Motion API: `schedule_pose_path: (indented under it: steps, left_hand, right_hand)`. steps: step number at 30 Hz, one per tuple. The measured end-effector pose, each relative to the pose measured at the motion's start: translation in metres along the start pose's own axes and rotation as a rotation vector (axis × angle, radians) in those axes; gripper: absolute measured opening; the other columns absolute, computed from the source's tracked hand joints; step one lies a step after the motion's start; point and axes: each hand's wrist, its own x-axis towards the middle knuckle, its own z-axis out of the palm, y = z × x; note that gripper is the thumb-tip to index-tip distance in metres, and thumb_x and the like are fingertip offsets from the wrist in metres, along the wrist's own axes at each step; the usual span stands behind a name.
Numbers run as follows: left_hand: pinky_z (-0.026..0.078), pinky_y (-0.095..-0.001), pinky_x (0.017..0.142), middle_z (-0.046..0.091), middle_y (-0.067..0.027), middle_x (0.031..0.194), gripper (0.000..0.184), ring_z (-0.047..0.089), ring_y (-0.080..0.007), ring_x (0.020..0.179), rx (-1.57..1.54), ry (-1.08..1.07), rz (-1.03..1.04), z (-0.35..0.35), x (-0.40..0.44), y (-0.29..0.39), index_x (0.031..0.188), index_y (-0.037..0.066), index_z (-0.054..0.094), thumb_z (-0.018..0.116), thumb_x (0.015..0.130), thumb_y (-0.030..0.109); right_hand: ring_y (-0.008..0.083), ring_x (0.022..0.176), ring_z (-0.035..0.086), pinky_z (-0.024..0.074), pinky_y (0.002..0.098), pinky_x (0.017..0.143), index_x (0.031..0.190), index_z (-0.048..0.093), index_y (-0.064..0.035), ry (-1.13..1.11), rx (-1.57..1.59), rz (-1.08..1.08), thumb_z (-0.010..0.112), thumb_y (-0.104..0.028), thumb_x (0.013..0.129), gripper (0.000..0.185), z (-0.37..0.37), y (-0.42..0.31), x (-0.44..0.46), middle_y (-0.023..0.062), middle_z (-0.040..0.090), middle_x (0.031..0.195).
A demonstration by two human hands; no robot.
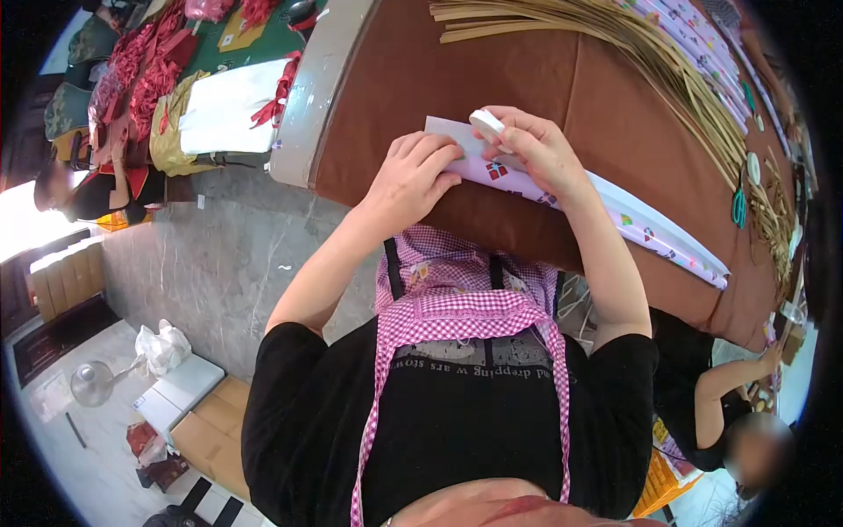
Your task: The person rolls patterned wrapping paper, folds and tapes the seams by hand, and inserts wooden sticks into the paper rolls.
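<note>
A long roll of white and lilac patterned paper (650,230) lies along the front edge of the brown-covered table (421,70). At its left end my left hand (413,176) presses on the paper, fingers bent and close together. My right hand (540,154) holds a small white roll of tape (486,122) between thumb and fingers, just above the paper. Whether a strip of tape is pulled out is too small to tell.
Long dry strips (606,35) lie at the table's far side, beside more patterned rolls (694,44). Green-handled scissors (738,207) rest at the right. One person sits at the lower right, another at the far left near red ribbons (158,79).
</note>
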Motion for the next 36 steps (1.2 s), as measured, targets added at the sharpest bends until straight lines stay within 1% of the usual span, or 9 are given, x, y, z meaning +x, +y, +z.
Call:
schedule_pose_path:
  steps: [7,9,12,14,17,20,27,29,36]
  left_hand:
    - [0.044,-0.0405,0.094,0.062,-0.0072,0.109,0.027,0.058,-0.0274,0.108,0.001,0.006,0.02,0.009,-0.004,-0.001,0.107,0.006,0.063,0.069,0.082,0.011]
    - [0.044,-0.0399,0.093,0.062,-0.0065,0.109,0.027,0.058,-0.0267,0.108,-0.006,0.015,0.029,0.01,-0.006,0.0,0.107,0.007,0.063,0.07,0.081,0.01]
    - [0.044,-0.0406,0.094,0.064,-0.0095,0.113,0.032,0.058,-0.0291,0.11,-0.031,-0.004,0.015,0.01,-0.005,0.002,0.108,0.004,0.064,0.07,0.077,0.007]
    - [0.045,-0.0387,0.091,0.063,-0.0055,0.108,0.028,0.058,-0.0257,0.107,-0.001,0.0,0.037,0.008,-0.005,0.0,0.107,0.007,0.063,0.07,0.079,0.009]
    - [0.046,-0.0384,0.091,0.063,-0.005,0.107,0.028,0.058,-0.0255,0.107,0.002,-0.021,0.037,0.002,-0.004,-0.004,0.106,0.007,0.064,0.071,0.079,0.009]
    - [0.046,-0.0385,0.091,0.064,-0.0045,0.107,0.028,0.058,-0.0254,0.107,-0.004,-0.013,0.026,0.002,-0.005,-0.004,0.105,0.007,0.064,0.071,0.079,0.009]
    - [0.045,-0.0387,0.092,0.064,-0.0048,0.106,0.026,0.059,-0.025,0.107,-0.015,-0.012,0.007,0.003,-0.006,-0.005,0.104,0.006,0.065,0.071,0.079,0.01]
    - [0.045,-0.0386,0.092,0.064,-0.005,0.106,0.025,0.059,-0.025,0.107,-0.007,0.002,0.015,0.003,-0.006,-0.005,0.103,0.006,0.065,0.071,0.079,0.01]
    - [0.045,-0.04,0.094,0.066,-0.0067,0.111,0.03,0.058,-0.0279,0.109,-0.06,0.001,-0.008,0.004,-0.008,-0.007,0.107,0.007,0.067,0.072,0.077,0.008]
  right_hand:
    - [0.0161,0.109,0.055,0.0422,0.0306,0.095,0.094,0.065,0.0022,0.057,-0.047,-0.146,0.057,-0.021,0.095,0.024,-0.011,0.004,-0.002,0.0089,0.055,0.13]
    - [0.0155,0.109,0.054,0.0384,0.0296,0.098,0.101,0.065,0.0025,0.064,-0.005,-0.085,0.058,-0.022,0.094,0.026,-0.012,-0.003,-0.007,0.0074,0.056,0.127]
    - [0.0137,0.108,0.054,0.0394,0.0294,0.096,0.112,0.062,0.0022,0.037,-0.081,-0.116,0.057,-0.024,0.096,0.031,-0.014,-0.011,-0.015,0.0059,0.06,0.119]
    - [0.0114,0.105,0.055,0.0412,0.0285,0.094,0.118,0.06,0.0016,0.019,-0.083,-0.044,0.056,-0.026,0.098,0.034,-0.017,-0.011,-0.017,0.004,0.063,0.112]
    - [0.0098,0.101,0.056,0.0429,0.0281,0.092,0.118,0.06,0.0003,0.054,-0.16,0.047,0.055,-0.027,0.099,0.034,-0.016,-0.021,-0.02,0.0031,0.064,0.106]
    - [0.0093,0.098,0.057,0.046,0.0277,0.09,0.119,0.06,-0.0004,0.052,-0.124,0.018,0.054,-0.025,0.1,0.031,-0.008,-0.014,-0.014,0.0029,0.065,0.104]
    - [0.0119,0.098,0.061,0.0511,0.0295,0.088,0.125,0.056,0.002,0.189,0.039,0.062,0.053,-0.024,0.101,0.036,0.009,-0.015,-0.008,0.0051,0.064,0.108]
    - [0.0135,0.1,0.062,0.051,0.0313,0.09,0.129,0.053,0.0033,0.216,0.247,0.02,0.054,-0.027,0.1,0.042,0.011,-0.017,-0.01,0.0065,0.063,0.111]
    - [0.015,0.1,0.062,0.0507,0.0313,0.091,0.131,0.05,0.0021,0.144,0.351,-0.06,0.062,-0.038,0.096,0.055,0.004,-0.022,-0.023,0.0082,0.063,0.111]
